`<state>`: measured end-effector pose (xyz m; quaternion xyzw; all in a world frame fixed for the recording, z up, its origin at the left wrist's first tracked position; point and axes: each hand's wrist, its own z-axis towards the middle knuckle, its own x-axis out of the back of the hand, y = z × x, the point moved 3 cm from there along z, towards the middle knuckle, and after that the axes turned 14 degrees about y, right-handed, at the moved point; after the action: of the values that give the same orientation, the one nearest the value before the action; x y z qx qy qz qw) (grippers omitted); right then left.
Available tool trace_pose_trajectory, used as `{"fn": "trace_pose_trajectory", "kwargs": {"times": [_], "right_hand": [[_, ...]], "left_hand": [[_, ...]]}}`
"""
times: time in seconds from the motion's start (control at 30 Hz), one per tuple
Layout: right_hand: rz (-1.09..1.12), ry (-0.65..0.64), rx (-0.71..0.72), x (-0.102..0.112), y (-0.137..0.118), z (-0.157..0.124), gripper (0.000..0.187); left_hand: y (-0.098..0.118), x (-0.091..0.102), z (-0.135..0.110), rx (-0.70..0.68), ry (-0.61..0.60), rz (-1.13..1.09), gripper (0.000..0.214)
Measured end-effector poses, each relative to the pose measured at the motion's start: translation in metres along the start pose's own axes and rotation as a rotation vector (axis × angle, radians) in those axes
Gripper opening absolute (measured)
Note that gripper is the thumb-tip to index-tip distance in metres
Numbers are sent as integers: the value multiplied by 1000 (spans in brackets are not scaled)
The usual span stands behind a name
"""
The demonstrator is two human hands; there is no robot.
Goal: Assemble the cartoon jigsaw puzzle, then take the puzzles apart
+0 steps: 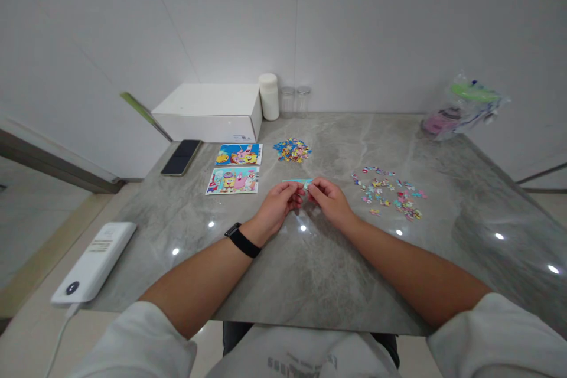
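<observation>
My left hand (280, 204), with a black band on its wrist, and my right hand (330, 199) meet over the middle of the grey table. Both have their fingers closed in a pinch, fingertips almost touching, on a small light-blue puzzle piece (305, 186) mostly covered by the fingers. Just behind them a light-blue joined strip of puzzle (290, 181) lies partly hidden. Loose puzzle pieces (385, 192) are spread to the right of my right hand. Left of my left hand lies a light-blue cartoon picture card (233, 181), with a darker blue card (239, 155) behind it.
A heap of puzzle pieces (292, 150) lies farther back. A white box (208, 109), white bottle (269, 97) and two clear jars (295, 101) stand along the wall. A phone (181, 157) and power bank (95, 263) lie left; a plastic bag (460, 109) sits back right.
</observation>
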<state>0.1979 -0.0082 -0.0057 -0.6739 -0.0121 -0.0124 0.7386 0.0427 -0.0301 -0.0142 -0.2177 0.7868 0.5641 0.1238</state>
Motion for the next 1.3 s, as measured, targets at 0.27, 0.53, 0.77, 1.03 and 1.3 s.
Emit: {"fn": "trace_pose_trajectory", "kwargs": {"times": [0.27,0.53,0.77,1.03,1.3], "right_hand": [[-59,-19,39,2,0,0,44],[-98,-46,72,3,1,0,39],[-140,-47,118,5,3,0,37],[-379,-9,454,14,-11,-2,25],[-545,-43,640,13,-16,-6,13]], "left_hand": [[2,-1,-3,-22,-22,44,45],[3,-2,-5,-24,18,63,37],[2,-2,-5,-47,32,80,37],[6,1,-4,-128,114,200,36],[8,1,-5,-184,109,257,34]]}}
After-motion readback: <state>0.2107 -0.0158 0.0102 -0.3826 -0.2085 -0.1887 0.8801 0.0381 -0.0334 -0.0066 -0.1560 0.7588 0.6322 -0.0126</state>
